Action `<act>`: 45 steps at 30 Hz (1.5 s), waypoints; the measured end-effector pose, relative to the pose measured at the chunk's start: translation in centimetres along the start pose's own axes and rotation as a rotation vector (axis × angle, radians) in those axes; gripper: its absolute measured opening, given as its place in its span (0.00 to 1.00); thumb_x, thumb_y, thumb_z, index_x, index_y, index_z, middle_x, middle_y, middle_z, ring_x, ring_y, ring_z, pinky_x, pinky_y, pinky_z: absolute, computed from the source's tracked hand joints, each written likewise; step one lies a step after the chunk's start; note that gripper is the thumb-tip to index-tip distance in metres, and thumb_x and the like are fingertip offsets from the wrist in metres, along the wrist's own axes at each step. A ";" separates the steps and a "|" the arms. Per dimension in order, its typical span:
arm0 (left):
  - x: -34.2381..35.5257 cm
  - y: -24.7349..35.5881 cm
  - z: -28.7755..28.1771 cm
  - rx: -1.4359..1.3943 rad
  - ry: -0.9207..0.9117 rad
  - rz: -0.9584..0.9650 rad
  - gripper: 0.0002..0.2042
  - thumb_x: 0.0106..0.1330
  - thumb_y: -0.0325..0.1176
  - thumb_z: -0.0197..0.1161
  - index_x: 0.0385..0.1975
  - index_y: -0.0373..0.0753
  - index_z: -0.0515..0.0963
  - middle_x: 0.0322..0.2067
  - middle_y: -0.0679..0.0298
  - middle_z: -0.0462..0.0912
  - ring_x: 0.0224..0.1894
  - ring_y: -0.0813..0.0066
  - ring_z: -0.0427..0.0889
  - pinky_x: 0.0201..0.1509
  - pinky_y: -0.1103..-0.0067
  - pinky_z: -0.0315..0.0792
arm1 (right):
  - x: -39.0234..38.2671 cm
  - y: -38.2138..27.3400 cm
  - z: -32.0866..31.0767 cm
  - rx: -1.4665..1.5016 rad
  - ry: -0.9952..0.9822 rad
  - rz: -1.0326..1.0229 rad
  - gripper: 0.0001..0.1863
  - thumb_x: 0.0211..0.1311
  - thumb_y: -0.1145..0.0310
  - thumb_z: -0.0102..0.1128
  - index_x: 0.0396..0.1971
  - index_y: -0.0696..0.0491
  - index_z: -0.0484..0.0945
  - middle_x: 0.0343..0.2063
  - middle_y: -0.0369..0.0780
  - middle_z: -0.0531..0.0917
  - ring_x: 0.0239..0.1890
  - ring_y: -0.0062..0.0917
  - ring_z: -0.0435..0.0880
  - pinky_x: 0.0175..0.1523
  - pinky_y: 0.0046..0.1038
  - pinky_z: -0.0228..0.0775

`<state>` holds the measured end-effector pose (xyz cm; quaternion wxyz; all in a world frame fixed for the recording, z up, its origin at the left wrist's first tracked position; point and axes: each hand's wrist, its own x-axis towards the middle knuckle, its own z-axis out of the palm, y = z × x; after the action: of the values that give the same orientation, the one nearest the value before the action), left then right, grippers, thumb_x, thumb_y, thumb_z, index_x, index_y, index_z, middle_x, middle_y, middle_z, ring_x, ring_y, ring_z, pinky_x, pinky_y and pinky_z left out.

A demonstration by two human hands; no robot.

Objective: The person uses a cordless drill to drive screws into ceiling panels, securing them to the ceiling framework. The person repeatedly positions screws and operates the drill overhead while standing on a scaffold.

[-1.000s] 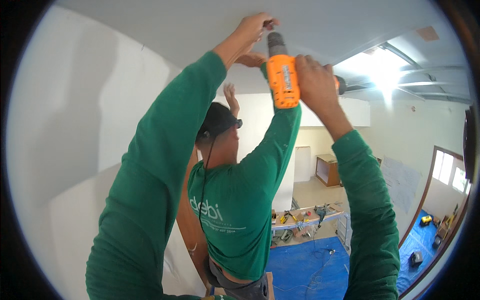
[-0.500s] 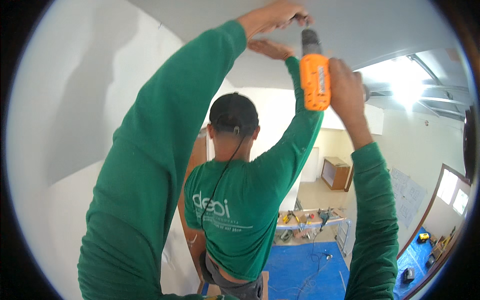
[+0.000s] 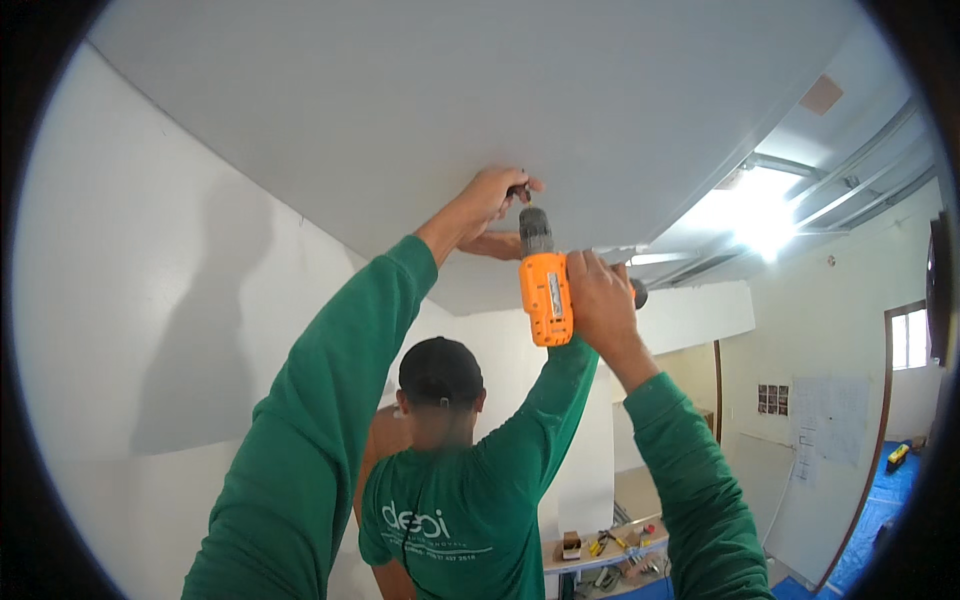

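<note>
Both my arms are raised in green sleeves toward a grey ceiling panel (image 3: 400, 90). My right hand (image 3: 605, 310) grips an orange drill (image 3: 546, 298), whose black chuck points up at the panel. Just above the chuck, my left hand (image 3: 490, 203) is pinched on a small dark piece too small to make out, beside a thin bit or screw. Behind it, a co-worker's hand (image 3: 492, 243) is raised close under the panel, partly hidden. The co-worker (image 3: 460, 500), in a green shirt and black cap, stands in front of me with back turned.
A white wall (image 3: 120, 300) is at the left. A bench (image 3: 650, 545) with several tools stands low beyond the co-worker, over blue sheeting. Metal ceiling framing (image 3: 850, 210) and a bright lamp (image 3: 765, 220) are at the upper right, a doorway (image 3: 900, 400) at the far right.
The view has tilted upward, showing more ceiling, with hands and drill lower in the picture. The drill stays just under my left fingers. The co-worker's head has turned from side-on to facing away.
</note>
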<state>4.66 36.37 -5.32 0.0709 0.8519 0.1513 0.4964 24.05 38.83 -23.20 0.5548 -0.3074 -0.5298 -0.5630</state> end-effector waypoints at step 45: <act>-1.4 -0.5 0.2 0.337 0.094 0.031 0.17 0.84 0.45 0.53 0.51 0.41 0.85 0.40 0.69 0.86 0.38 0.83 0.82 0.39 0.82 0.76 | -0.7 -3.0 1.1 0.493 0.056 0.195 0.19 0.56 0.68 0.74 0.44 0.54 0.74 0.38 0.46 0.85 0.43 0.49 0.86 0.49 0.45 0.74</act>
<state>4.06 36.38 -6.70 -0.0878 0.8297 0.2221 0.5046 21.06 39.52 -24.36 0.6791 -0.1969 -0.6033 -0.3690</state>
